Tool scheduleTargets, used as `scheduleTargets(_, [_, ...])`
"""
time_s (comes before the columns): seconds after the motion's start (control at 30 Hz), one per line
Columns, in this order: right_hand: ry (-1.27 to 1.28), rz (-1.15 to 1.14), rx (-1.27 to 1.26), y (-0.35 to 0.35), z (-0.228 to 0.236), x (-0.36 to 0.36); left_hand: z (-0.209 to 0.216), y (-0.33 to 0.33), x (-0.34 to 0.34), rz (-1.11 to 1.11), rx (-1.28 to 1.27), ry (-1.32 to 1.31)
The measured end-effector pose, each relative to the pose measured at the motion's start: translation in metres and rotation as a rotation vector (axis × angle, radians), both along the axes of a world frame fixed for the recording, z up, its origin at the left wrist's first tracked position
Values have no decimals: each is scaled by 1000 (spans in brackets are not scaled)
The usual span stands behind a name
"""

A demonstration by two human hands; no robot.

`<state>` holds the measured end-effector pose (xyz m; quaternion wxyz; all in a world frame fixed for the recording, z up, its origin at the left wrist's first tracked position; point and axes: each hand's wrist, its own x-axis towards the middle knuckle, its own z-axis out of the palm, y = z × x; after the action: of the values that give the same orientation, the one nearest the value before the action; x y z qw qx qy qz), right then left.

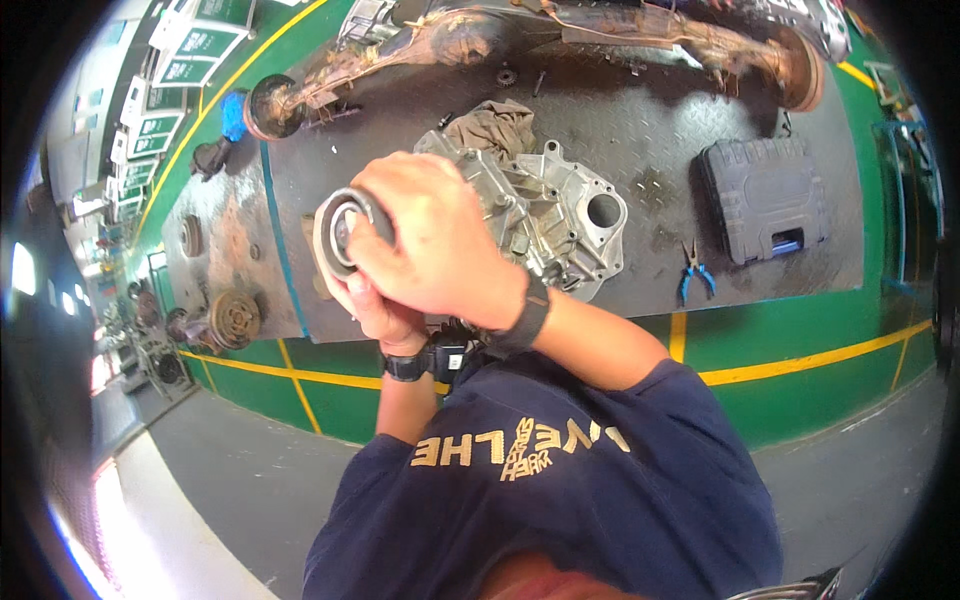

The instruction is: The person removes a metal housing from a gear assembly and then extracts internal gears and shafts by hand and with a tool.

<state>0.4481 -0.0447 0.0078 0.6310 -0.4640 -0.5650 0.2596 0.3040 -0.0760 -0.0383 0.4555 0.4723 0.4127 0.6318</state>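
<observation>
In front of my chest, over the bench, both my hands are closed around a round, ring-shaped metal part (332,230) with a dark rim and a lighter inside. It looks like a bearing, though the fingers cover much of it. My right hand (435,230) wraps over its top and right side, the thumb lying across its face. Underneath, my left hand (375,312) supports it, largely hidden by the right. Just right of my hands, a silver cast gearbox housing (590,210) rests on the dark bench (650,160), with a crumpled brown cloth (500,125) behind it.
Blue-handled pliers (695,278) and a closed black tool case (768,195) lie toward the right. A long rusty axle (440,48) spans the far side. Several rusty round parts, including a hub (235,318), sit at the left. Green floor (780,405) with yellow lines borders the bench.
</observation>
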Motion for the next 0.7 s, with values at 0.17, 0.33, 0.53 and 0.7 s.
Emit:
scheduleTargets(0.17, [-286, 33, 33, -18, 3, 45, 46, 15, -106, -1, 303, 299])
scheduleTargets(0.33, [-578, 140, -356, -55, -19, 5, 15, -12, -178, -70, -247, 445])
scheduleTargets(0.53, [-742, 40, -300, -56, 5, -55, 0, 13, -219, -255, -183, 615])
scheduleTargets(0.7, [-545, -94, -435, -49, 12, -64, -20, 31, -254, -373, 90, 705])
